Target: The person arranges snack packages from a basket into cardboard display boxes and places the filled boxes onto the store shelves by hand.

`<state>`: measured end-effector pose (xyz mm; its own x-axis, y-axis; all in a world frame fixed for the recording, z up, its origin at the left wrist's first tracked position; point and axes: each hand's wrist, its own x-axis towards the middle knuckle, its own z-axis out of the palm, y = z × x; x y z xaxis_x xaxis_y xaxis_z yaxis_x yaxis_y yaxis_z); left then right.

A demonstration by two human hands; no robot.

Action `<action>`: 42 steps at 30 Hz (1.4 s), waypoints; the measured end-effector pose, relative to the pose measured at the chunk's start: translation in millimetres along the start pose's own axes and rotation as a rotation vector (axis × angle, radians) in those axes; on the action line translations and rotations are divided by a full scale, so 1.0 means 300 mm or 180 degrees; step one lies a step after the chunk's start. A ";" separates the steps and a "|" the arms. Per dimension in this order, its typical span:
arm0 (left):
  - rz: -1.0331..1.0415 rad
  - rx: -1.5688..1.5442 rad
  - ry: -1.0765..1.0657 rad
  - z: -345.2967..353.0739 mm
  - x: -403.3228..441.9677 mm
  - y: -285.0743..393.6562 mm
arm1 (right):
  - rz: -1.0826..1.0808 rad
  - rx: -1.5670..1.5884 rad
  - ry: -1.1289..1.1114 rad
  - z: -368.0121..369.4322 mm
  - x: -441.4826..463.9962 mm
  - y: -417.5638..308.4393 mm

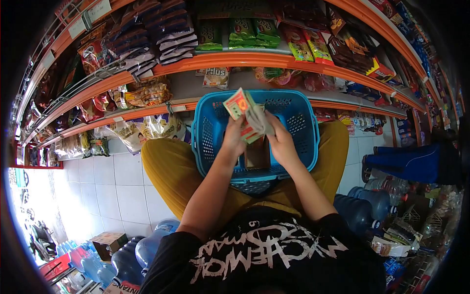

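A bundle of flat printed pieces [256, 120] lies between the two hands, above the blue basket [210, 110], with its long axis slanting from the far left toward the near right. The left hand [234, 138] meets its lower left side, while the right hand [282, 141] meets its right side; both touch it, so neither is clearly the nearer. Each grip is nearly closed: the left pinches the bundle's edge, and the right presses thumb and fingers together on the greyish, blurred part. How far the hidden fingertips reach behind it cannot be told. The far left end shows green, cream and red print and tilts upward, and the pieces fan slightly apart; whether they are paper or thin sachets is unclear. Below the bundle, a brown box [257, 158] stands inside the basket, partly behind the hands. The basket sits between the person's legs, in mustard trousers [169, 164], close before the shelf edge [230, 62]. Just beyond its far rim, a small packet [216, 77] marked "Pilus" rests on the lower shelf, left of the bundle and apart from both hands.
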<state>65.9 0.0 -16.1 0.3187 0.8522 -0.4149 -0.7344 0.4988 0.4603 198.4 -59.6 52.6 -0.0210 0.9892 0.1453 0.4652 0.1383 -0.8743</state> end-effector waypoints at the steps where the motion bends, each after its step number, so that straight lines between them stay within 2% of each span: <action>1: 0.0185 0.0041 -0.0065 0.004 0.003 0.026 | -0.0145 -0.0364 -0.0336 -0.021 -0.009 -0.016; 3: 0.0167 -0.0012 -0.0360 -0.013 0.007 0.061 | -0.0017 0.0052 -0.0663 -0.088 -0.012 -0.010; 4: 0.0177 -0.0023 -0.0354 -0.004 -0.004 0.075 | 0.0477 0.0661 -0.0681 -0.123 0.004 -0.005; 5: -0.0134 -0.0214 -0.0590 0.009 -0.019 0.085 | 0.0934 0.1338 -0.0267 -0.148 0.009 -0.016; 6: -0.0457 -0.0403 -0.0835 0.021 -0.028 0.085 | 0.0704 0.1428 0.0143 -0.148 0.031 -0.018; 7: -0.0477 -0.0408 -0.0846 0.019 -0.025 0.066 | 0.0466 0.1508 0.0565 -0.142 0.056 -0.021; 9: -0.0754 -0.0567 -0.1118 0.015 -0.019 0.019 | 0.0162 0.1529 0.0540 -0.092 0.081 -0.029; 11: -0.0571 -0.0346 -0.0949 0.032 -0.033 -0.002 | 0.0302 0.1574 0.0362 0.001 0.069 -0.022; 13: -0.0326 -0.0858 -0.0967 0.010 -0.018 -0.001 | 0.0332 0.1694 0.0262 0.042 0.051 -0.022; 15: -0.0059 -0.0931 -0.0812 -0.013 -0.009 0.020 | 0.0330 0.2009 0.0281 0.056 0.025 -0.024; 17: 0.0121 -0.1054 -0.0869 -0.052 0.017 0.048 | 0.0767 0.2599 0.0121 0.054 -0.025 -0.014; 18: 0.0191 -0.1108 -0.0594 -0.046 0.024 0.065 | 0.1163 0.2728 0.0078 0.050 -0.053 -0.025; 19: 0.0440 -0.0946 -0.0539 -0.039 0.023 0.080 | 0.1176 0.2715 0.0067 0.052 -0.076 -0.032; 21: 0.0862 -0.0664 -0.0487 -0.018 0.018 0.099 | 0.2039 0.3448 0.0174 0.066 -0.103 -0.043; 24: 0.1141 -0.0446 -0.0464 0.057 -0.025 0.097 | 0.2272 0.3903 0.0396 0.081 -0.085 -0.008; 25: 0.1197 0.0426 -0.0413 0.069 -0.029 0.097 | 0.2389 0.4151 0.0489 0.075 -0.068 0.004; 27: 0.1720 0.1618 -0.0227 0.069 -0.017 0.076 | 0.2275 0.4190 0.0502 0.041 -0.046 0.015; 28: 0.1714 0.1633 -0.0237 0.064 -0.015 0.081 | 0.2212 0.3941 0.0538 0.011 -0.041 0.014; 30: 0.1688 0.0868 0.0046 0.051 -0.009 0.107 | 0.1928 0.3439 0.0832 -0.028 -0.035 -0.031; 31: 0.1768 0.0920 0.0205 0.027 -0.001 0.118 | 0.1938 0.3427 0.0822 -0.051 -0.032 -0.010; 33: 0.1453 0.0255 0.0351 -0.006 -0.002 0.133 | 0.0622 0.0551 0.0835 -0.127 -0.015 0.056; 34: 0.1464 0.0254 0.0347 -0.016 0.002 0.130 | 0.0610 0.0553 0.0833 -0.147 0.001 0.058; 36: 0.0994 -0.0515 0.0005 -0.036 0.016 0.110 | 0.1326 -0.2068 0.0163 -0.180 0.026 0.052; 37: 0.0981 -0.0515 -0.0012 -0.036 0.019 0.101 | 0.1333 -0.2075 0.0182 -0.171 0.027 0.076; 39: 0.0455 -0.0789 -0.0434 -0.035 0.021 0.086 | 0.2156 -0.2215 -0.0723 -0.099 0.021 0.204; 41: 0.0372 -0.0927 -0.0429 0.006 -0.012 0.090 | 0.1800 -0.2311 -0.1249 0.030 -0.060 0.402; 42: 0.0187 -0.1126 -0.0609 0.026 -0.030 0.098 | 0.1798 -0.2305 -0.1248 0.053 -0.056 0.503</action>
<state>46.1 8.2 7.2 0.3514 0.9083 -0.2270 -0.9049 0.3917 0.1664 254.7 -54.4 -89.2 0.1399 0.8649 -0.4820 0.9217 -0.2916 -0.2557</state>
